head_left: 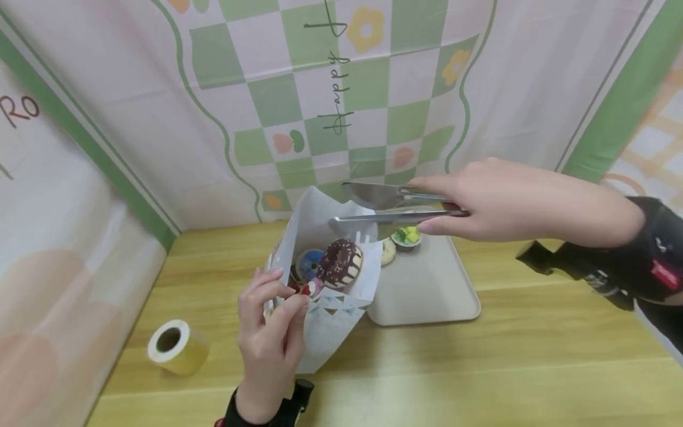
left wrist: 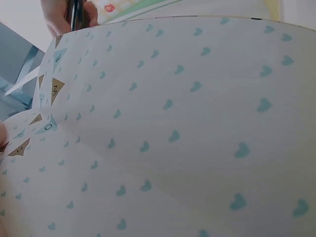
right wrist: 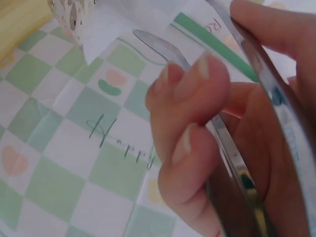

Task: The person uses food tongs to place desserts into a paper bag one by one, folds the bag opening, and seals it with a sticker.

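Note:
My right hand (head_left: 480, 198) grips metal food tongs (head_left: 384, 216), whose two arms stand apart with nothing between the tips. The tongs (right wrist: 237, 163) show closer in the right wrist view, fingers curled round them. Below their tips, a white paper bag (head_left: 333, 332) stands with its mouth spread wide. My left hand (head_left: 272, 338) pinches the bag's near left rim. Inside lie a chocolate-glazed donut (head_left: 333, 261), a blue-topped donut (head_left: 309, 264) and a small pink, white and red piece (head_left: 312, 289). Heart-printed bag paper (left wrist: 173, 123) fills the left wrist view.
Behind and right of the bag lies a beige tray (head_left: 427, 296). On it are a pale donut (head_left: 388, 252) and a small bowl of green and yellow food (head_left: 407, 236), partly hidden by the right hand and tongs. A yellow roll (head_left: 178, 347) stands at the left on the wooden table (head_left: 453, 379).

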### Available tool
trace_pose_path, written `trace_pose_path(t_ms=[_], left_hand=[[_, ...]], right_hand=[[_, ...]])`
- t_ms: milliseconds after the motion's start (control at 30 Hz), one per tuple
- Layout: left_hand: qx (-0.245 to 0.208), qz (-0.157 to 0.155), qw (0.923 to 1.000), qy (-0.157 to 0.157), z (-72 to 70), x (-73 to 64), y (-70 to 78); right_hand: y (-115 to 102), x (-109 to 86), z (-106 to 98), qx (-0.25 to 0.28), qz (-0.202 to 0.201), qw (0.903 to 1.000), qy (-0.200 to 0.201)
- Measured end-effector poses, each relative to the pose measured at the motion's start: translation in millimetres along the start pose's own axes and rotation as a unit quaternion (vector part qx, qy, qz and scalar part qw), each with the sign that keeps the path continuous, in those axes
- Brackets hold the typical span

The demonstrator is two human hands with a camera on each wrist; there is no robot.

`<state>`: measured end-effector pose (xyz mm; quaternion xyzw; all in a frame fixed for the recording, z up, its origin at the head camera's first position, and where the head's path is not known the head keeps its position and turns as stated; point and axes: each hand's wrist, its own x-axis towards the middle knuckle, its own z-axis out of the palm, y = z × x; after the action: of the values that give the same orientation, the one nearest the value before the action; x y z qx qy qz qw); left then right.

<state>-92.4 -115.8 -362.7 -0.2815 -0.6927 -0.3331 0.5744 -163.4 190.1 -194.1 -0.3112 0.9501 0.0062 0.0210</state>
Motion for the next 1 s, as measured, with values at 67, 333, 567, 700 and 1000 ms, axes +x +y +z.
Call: trace_pose_path(t_ms=[67,333,567,700,1000], left_hand=[[0.004,-0.001,1.0000,-0.003,-0.1,0.6,-0.3],[0.005,-0.016,0.9998,-0.010,-6.6,2.6,-1.6],[0.010,-0.010,0.9999,0.007,-5.7,2.5,-4.2],[0.014,-0.016,0.9998,0.003,-5.9,2.4,-3.6],[0.019,-0.027,0.9995,-0.004,-4.8,0.6,-2.0]], right_hand=[[5.9,-10.4,3.2,0.010,0.012,0.9997,0.017],[32.0,-25.2,37.3,0.051,0.027,0.9961,0.066],[51.0,-17.6,76.0,0.079,0.064,0.9920,0.075],[60.5,-11.1,97.3,0.090,0.089,0.9889,0.078],[72.7,-0.3,138.0,0.173,0.154,0.9722,0.035]])
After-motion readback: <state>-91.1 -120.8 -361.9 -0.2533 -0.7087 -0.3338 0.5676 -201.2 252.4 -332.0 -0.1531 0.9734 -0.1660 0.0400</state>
